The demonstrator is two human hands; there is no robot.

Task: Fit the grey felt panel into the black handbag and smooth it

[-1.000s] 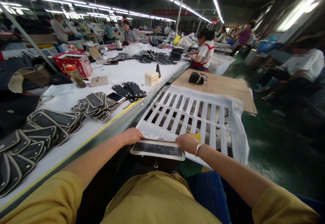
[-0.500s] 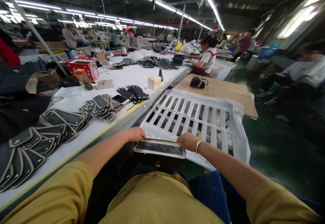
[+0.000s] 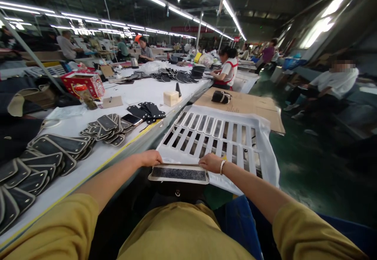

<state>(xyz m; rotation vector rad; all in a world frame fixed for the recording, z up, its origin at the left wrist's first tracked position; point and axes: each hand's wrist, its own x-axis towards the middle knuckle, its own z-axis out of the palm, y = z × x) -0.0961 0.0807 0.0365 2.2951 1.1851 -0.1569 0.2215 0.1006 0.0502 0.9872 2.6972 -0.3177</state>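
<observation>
My left hand (image 3: 151, 158) and my right hand (image 3: 211, 162) are closed on the upper edge of a dark bag piece (image 3: 167, 189), one near each end. Along its top runs a long dark strip with a pale border (image 3: 179, 174). Small metal hardware (image 3: 177, 193) shows below the strip. Just beyond my hands lies a white slotted rack (image 3: 194, 159). Several pale-edged dark strips (image 3: 209, 125) lie in its far row. My fingertips are partly hidden behind the edge.
On the white table at left lie stacks of dark piped pieces (image 3: 55, 146), black pieces (image 3: 147, 110), a phone (image 3: 132, 119), a pale block (image 3: 171, 98) and a red box (image 3: 85, 83). Cardboard (image 3: 250, 108) bears a black bundle (image 3: 221, 96). A co-worker (image 3: 226, 71) sits beyond.
The whole view has shifted, so the scene sits further left. Both hands keep their hold on the bag piece, whose strip now faces me a little more level.
</observation>
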